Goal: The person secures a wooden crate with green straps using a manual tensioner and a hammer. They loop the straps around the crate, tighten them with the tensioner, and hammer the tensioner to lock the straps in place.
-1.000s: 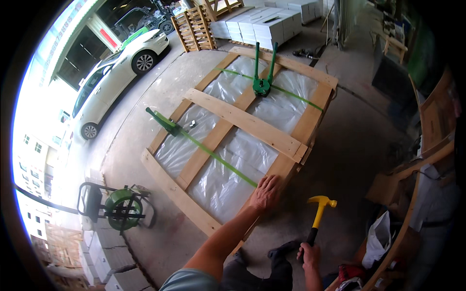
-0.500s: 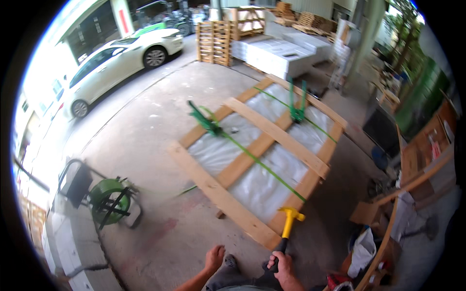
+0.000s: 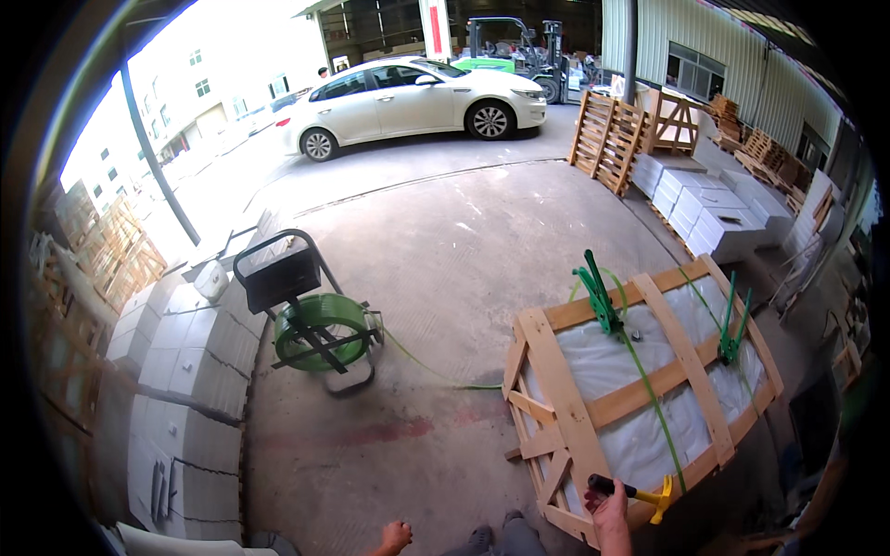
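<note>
A hammer with a yellow head and black grip lies sideways in my right hand, its head to the right, over the near edge of the crate. That wooden crate has plank framing over plastic-wrapped contents. Two green strapping tools, one at the far left of its top and one further right, sit on green straps. My left hand hangs low near the bottom edge, its fingers curled, with nothing visible in them. It is apart from the crate.
Left of the crate stands a strap reel cart, its green strap trailing across the floor. White boxes are stacked at the left, with more at the back right beside upright pallets. A white car and a forklift stand behind.
My view has swung left, so the crate appears further right and the reel cart nearer the middle. The hammer has turned from pointing away from me to pointing right.
</note>
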Tool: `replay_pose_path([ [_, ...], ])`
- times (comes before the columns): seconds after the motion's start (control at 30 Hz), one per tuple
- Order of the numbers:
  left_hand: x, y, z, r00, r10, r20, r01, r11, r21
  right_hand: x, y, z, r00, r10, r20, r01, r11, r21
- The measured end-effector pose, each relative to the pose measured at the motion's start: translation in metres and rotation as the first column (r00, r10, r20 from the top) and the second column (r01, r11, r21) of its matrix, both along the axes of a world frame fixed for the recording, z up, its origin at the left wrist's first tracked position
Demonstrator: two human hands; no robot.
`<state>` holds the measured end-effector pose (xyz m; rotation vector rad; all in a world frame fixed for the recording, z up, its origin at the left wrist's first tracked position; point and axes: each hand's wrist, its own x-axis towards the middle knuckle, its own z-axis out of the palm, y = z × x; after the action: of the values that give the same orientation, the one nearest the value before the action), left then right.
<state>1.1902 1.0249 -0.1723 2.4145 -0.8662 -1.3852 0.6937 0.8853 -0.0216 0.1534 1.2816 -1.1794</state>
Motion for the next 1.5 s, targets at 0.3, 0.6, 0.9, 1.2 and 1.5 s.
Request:
replay_pose_path([
  [0.3,-0.020,-0.054,0.044,0.979,-0.116,-0.171,0.155,0.959,0.239,0.056,-0.087,0.032,0.886,0.393,-0.247,-0.430,0.895,-0.120],
  [0.6,-0.003,-0.200,0.051,0.946,0.221,-0.238,-0.224,0.974,0.013,0.114,-0.257,0.036,0.449,0.148,-0.881,-0.558,0.816,-0.147],
  [0.9,0.102,-0.289,-0.001,0.954,0.240,-0.180,-0.216,0.966,0.141,0.166,-0.412,0.003,-0.233,-0.086,-0.969,-0.571,0.818,0.064],
  [1.2,0.249,-0.478,-0.011,0.979,0.155,-0.134,-0.122,0.966,0.228,0.205,-0.434,-0.010,-0.504,0.030,-0.863,-0.275,0.942,0.193],
  [1.5,0.214,-0.735,0.001,0.966,-0.252,-0.058,0.252,0.968,-0.009,0.199,-0.446,-0.029,-0.612,0.016,-0.791,-0.213,0.959,0.184],
])
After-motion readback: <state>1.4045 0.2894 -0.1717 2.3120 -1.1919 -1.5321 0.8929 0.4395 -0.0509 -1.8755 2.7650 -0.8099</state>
